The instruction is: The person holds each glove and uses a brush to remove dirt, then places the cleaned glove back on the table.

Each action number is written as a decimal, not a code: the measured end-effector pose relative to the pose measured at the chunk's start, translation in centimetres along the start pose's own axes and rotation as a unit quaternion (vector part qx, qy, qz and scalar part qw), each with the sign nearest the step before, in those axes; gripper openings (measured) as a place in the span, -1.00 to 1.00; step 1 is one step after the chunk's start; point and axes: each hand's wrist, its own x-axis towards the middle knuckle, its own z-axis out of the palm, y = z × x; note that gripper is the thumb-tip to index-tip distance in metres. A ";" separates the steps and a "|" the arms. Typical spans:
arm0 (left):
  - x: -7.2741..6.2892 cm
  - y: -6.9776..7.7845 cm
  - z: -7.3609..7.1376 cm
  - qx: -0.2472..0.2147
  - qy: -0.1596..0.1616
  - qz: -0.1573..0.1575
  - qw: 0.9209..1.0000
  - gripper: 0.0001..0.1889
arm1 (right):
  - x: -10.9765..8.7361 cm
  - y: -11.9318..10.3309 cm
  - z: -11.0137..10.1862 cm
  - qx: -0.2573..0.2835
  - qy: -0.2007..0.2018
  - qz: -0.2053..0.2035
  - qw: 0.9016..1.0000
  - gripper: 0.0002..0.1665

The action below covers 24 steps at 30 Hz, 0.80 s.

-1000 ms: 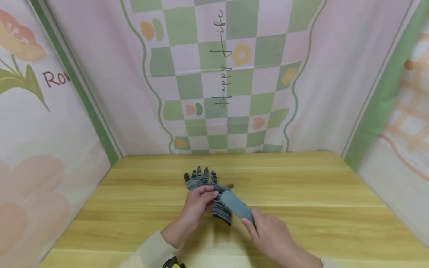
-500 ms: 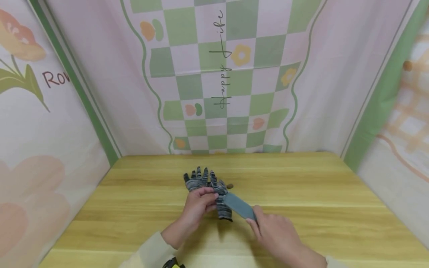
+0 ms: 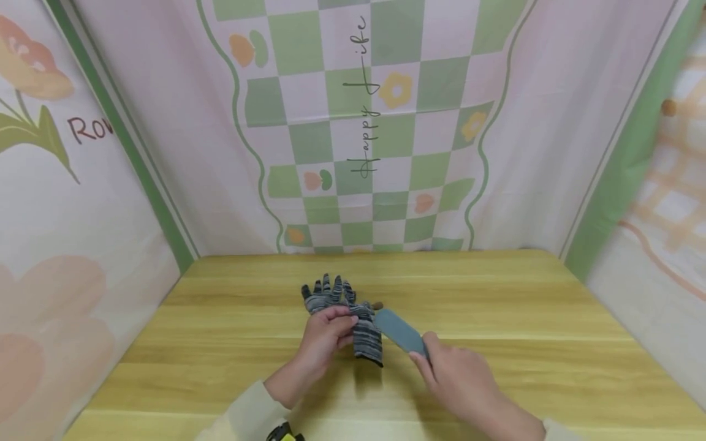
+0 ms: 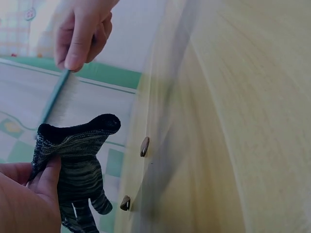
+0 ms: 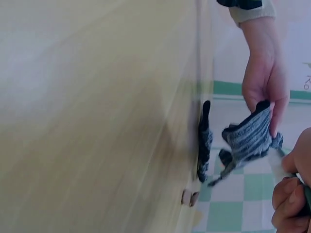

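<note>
My left hand (image 3: 325, 337) pinches the edge of a grey-and-black striped knit glove (image 3: 368, 340), held above the table with its dark cuff hanging toward me. In the left wrist view, thumb and fingers clasp the glove (image 4: 77, 160) near its cuff. My right hand (image 3: 458, 373) grips a blue-grey brush (image 3: 401, 331), whose pale bristles (image 4: 68, 99) face the glove. The brush's far end is right at the glove's right side. A second, matching glove (image 3: 322, 300) lies behind my left hand, fingers pointing away; in the right wrist view this glove (image 5: 205, 143) lies flat.
Small brown objects (image 4: 145, 146) lie on the wooden table (image 3: 496, 318), just beyond the held glove. Printed curtains (image 3: 353, 122) hang behind the table and at both sides. A dark and yellow item (image 3: 284, 432) shows at the left sleeve.
The brush has shifted a little right and away from me, along the glove's side. The held glove has swung and changed shape, while my left hand stays in nearly the same place.
</note>
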 end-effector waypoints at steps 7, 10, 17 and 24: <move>-0.1 0.1 0.3 0.007 -0.004 0.003 1.000 -0.76 | 0.0 -1.3 0.3 0.038 -0.044 -0.028 0.998 -0.70; -0.1 0.3 0.5 0.008 -0.003 0.003 1.000 -0.77 | -0.1 -1.6 0.5 0.028 -0.050 -0.028 0.998 -0.66; -0.1 0.1 0.4 0.009 0.008 -0.001 1.000 -0.87 | -0.2 -1.2 0.9 0.008 -0.040 -0.034 0.999 -0.70; -0.1 0.0 0.3 -0.005 0.010 0.001 1.000 -0.86 | -0.5 -0.4 0.9 -0.007 -0.026 -0.043 0.999 -0.74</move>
